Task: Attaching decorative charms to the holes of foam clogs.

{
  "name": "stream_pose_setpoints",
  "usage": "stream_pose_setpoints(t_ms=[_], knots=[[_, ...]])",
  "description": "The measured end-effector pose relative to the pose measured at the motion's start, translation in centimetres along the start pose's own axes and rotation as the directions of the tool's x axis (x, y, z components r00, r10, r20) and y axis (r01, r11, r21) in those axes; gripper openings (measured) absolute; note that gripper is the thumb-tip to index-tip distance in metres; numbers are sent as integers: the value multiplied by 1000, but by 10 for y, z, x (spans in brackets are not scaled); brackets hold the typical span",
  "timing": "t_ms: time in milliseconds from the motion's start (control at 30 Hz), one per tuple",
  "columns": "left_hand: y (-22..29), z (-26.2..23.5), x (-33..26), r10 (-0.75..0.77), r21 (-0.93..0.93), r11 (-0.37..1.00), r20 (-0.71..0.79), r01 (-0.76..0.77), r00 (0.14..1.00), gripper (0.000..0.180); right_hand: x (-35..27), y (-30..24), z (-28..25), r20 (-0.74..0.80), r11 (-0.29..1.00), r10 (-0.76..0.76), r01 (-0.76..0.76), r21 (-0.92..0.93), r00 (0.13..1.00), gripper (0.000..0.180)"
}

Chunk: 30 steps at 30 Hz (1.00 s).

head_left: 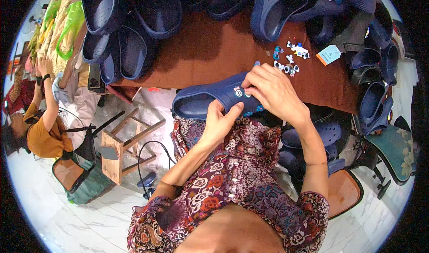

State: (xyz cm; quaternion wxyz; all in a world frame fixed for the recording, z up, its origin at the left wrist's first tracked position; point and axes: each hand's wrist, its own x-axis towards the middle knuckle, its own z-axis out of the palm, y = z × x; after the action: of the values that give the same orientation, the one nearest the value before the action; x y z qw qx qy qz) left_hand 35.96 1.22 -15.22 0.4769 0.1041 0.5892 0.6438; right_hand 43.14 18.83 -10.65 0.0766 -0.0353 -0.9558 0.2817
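A dark navy foam clog (193, 100) lies over my lap at the table's edge, its heel opening to the left and its toe to the right. My left hand (220, 122) grips it by the rim of the opening, thumb on top and fingers inside. A candy-shaped shoe charm (238, 91) with a white swirl sits on the upper. Beside it, the fingers of my right hand (273, 91) pinch a small whitish charm against the clog, mostly hidden under the fingertips. Blue charms (254, 111) show along the clog's near side.
Loose charms (298, 51) lie on the brown cloth (205, 52) beyond my right hand. Navy clogs (134, 52) crowd the table's left, back and right. A tag (328, 55) lies at right. A wooden stool (112, 157) stands left, near another person (47, 132). Chairs stand right.
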Motion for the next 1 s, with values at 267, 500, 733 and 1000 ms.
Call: stream_pose_setpoints(t_ms=[267,500,733,1000], knots=[[10,-8,9,-205,-366,908,36,204,978,26,4,25,11,-188,932,203,-131,338,961,17],[11,-11,16,-240,-470,848,69,244,968,36,-10,19,2,-329,949,248,-160,272,911,16],[17,-6,14,-152,-543,819,108,186,982,39,-5,11,19,-301,999,33,-39,-14,953,16],[8,5,2,-40,-35,998,78,43,996,66,-13,26,18,-452,969,204,-114,219,869,16]])
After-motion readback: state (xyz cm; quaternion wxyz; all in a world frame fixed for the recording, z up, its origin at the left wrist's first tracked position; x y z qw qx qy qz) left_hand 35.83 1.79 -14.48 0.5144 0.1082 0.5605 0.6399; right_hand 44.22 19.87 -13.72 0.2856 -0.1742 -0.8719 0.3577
